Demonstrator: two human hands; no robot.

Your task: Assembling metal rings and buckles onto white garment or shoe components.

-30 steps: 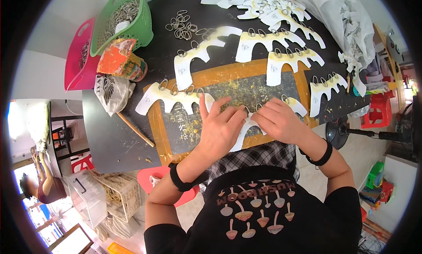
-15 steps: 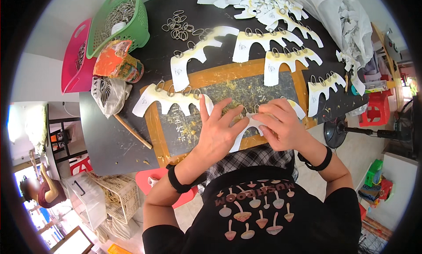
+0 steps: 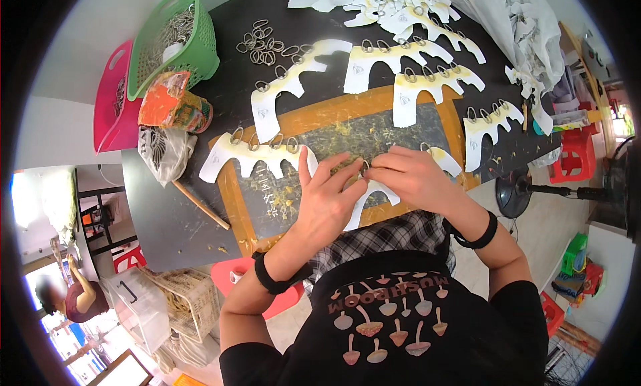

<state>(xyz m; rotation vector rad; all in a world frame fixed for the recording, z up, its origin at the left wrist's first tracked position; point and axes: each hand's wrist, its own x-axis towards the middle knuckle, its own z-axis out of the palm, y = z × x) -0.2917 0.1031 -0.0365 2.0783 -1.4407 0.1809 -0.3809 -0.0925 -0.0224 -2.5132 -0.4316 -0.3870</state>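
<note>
Both hands, left hand (image 3: 327, 202) and right hand (image 3: 410, 176), fingers pinched together on one scalloped paper card (image 3: 374, 196); five ringed cards (image 3: 257, 156) lie around.

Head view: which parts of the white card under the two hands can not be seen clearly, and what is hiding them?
- White card: its middle is covered by the left hand and the right hand.
- Metal ring at the fingertips: too small to tell whether it is already fixed on the card.
- Green basket: its contents are small and blurred; only a grey metal heap shows.
- Pink basket: partly hidden behind the green basket.
</note>
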